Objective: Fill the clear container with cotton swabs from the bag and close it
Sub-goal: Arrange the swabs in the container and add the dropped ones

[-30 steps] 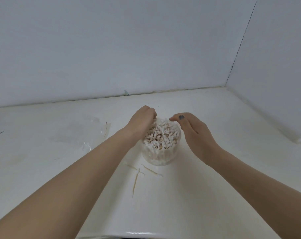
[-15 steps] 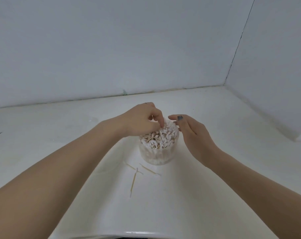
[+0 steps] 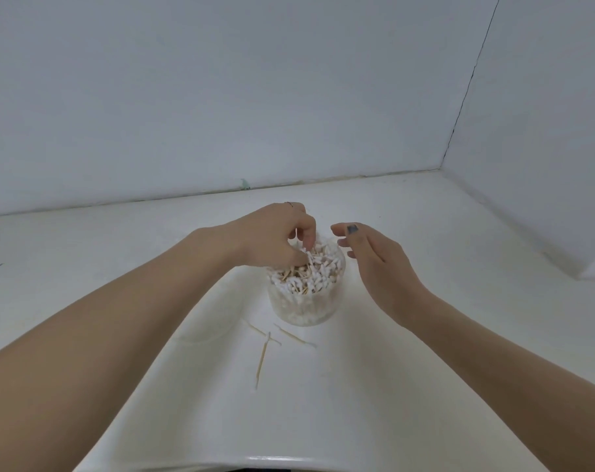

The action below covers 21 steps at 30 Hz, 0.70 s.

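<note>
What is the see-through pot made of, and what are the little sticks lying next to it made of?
The pot looks like clear plastic, slightly cloudy: you can see the white swabs packed inside through its wall. It could be glass, but that seems less likely. The loose sticks on the white counter look like thin wood or bamboo, tan and matt, with small white tips that are probably cotton.

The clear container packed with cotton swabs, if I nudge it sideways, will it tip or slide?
The clear container is squat and stands flat on the white surface, so it would probably slide, not tip. It likely weighs little. Swabs heap above its rim, so a jolt might spill some beside the three loose swabs.
</note>
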Each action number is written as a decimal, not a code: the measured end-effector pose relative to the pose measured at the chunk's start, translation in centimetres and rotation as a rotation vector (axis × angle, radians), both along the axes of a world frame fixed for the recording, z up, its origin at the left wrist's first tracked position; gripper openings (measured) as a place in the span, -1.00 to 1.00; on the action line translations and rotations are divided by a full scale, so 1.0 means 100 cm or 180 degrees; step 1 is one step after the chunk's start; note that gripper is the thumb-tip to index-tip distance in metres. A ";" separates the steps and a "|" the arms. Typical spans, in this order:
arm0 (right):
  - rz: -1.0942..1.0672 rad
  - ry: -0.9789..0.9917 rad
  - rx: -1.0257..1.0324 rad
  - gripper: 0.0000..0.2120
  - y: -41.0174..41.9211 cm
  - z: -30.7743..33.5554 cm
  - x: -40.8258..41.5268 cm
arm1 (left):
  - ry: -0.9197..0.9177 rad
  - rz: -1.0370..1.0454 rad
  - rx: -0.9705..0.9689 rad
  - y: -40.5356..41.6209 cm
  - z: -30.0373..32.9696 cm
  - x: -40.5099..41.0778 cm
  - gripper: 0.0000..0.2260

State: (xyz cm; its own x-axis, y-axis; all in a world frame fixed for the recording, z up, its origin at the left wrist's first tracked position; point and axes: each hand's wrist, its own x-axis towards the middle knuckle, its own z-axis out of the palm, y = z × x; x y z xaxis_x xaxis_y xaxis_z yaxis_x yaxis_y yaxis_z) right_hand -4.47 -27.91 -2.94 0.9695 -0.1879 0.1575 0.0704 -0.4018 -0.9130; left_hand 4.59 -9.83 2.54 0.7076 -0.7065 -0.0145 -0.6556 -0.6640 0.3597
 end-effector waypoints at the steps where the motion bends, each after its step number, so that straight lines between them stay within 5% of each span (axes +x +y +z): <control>1: 0.0002 0.0002 0.0003 -0.64 0.001 0.000 0.000 | 0.0014 0.0026 -0.0051 0.002 0.002 0.000 -0.88; 10: 0.0072 0.0021 0.0018 -0.68 0.010 0.005 -0.002 | 0.0557 0.0232 -0.0629 0.026 0.020 -0.011 -0.90; 21: 0.0046 -0.0008 -0.0128 -0.65 0.011 0.002 0.002 | 0.1419 0.0974 -0.2262 0.053 -0.021 -0.030 -0.88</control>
